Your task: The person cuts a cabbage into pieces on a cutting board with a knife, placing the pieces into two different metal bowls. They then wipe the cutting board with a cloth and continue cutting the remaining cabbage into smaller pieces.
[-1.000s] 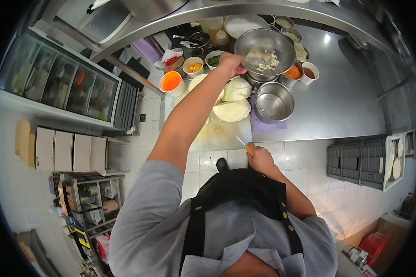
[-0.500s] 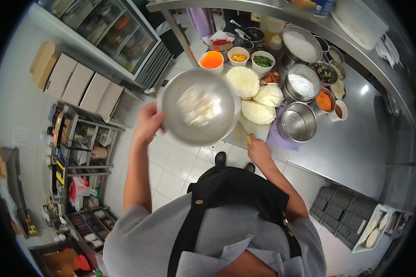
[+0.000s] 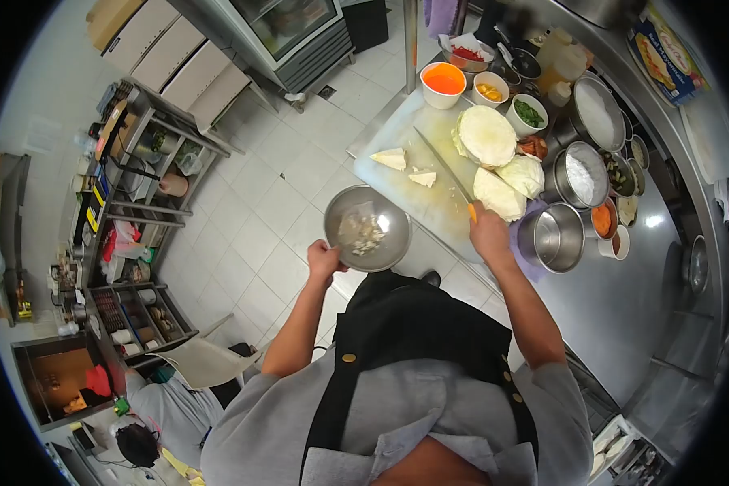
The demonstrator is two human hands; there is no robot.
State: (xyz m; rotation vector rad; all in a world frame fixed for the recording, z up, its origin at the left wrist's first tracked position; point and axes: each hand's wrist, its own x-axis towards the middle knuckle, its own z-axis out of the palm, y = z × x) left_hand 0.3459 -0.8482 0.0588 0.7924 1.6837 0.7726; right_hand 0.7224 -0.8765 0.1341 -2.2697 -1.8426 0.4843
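My left hand grips the rim of a steel mixing bowl, held low beside the counter's edge. Pale chopped pieces lie in its bottom. In my right hand is a kitchen knife by its yellow handle, the blade lying over the white cutting board. Two pale cabbage cores or wedges, a larger piece and a smaller piece, sit left of the blade. To its right are a cut cabbage and more cabbage pieces.
An empty steel pot stands on a purple cloth. Behind the cabbage are tubs of orange liquid and chopped greens, and a bowl of white powder. Another person is at lower left, near shelving.
The bowl has moved down and away from the camera, uncovering the board, blade and wedges. My view has turned, and another person shows at lower left.
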